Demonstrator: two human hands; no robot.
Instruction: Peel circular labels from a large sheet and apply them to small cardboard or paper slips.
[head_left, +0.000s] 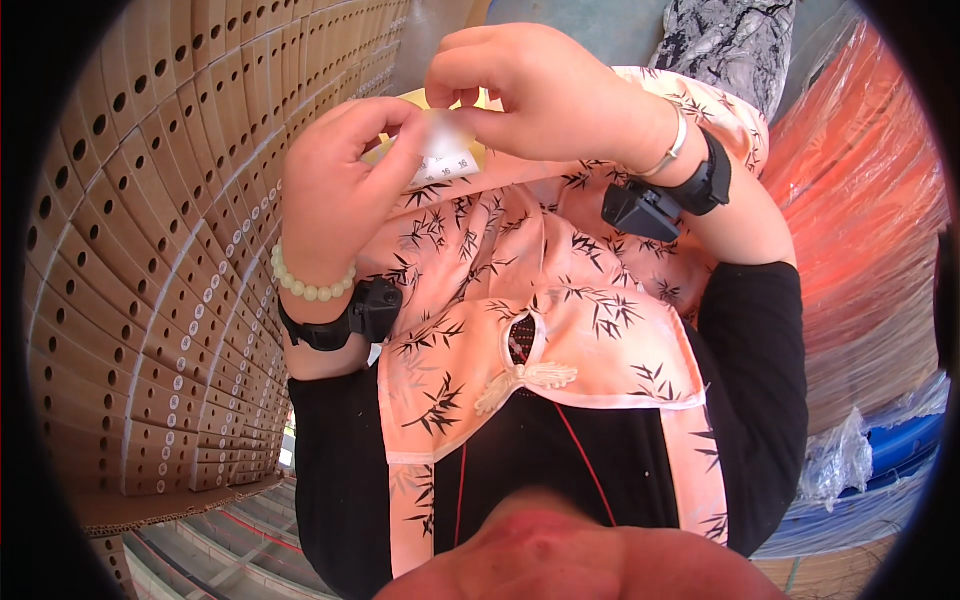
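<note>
Both hands meet over my lap at a small white sheet of labels (pixel 450 167) printed in rows, with yellowish edges. My left hand (pixel 340 175) pinches its left side between thumb and fingers. From the right, my right hand (pixel 545 95) has its thumb and curled fingers closed at the sheet's upper part. A whitish blur between the fingertips hides what exactly lies there. The pink apron (pixel 470 225) with black bamboo leaves spreads just below the sheet. Black wrist devices sit on both forearms, the left one (pixel 375 310) below a pale bead bracelet.
Stacked brown cardboard boxes (pixel 150 250) with round holes form a tall wall close on my left. To the right stands an orange load (pixel 850 170) wrapped in clear film, with a blue item (pixel 905 445) under film below it. Black-and-white patterned fabric (pixel 730 45) shows at the top.
</note>
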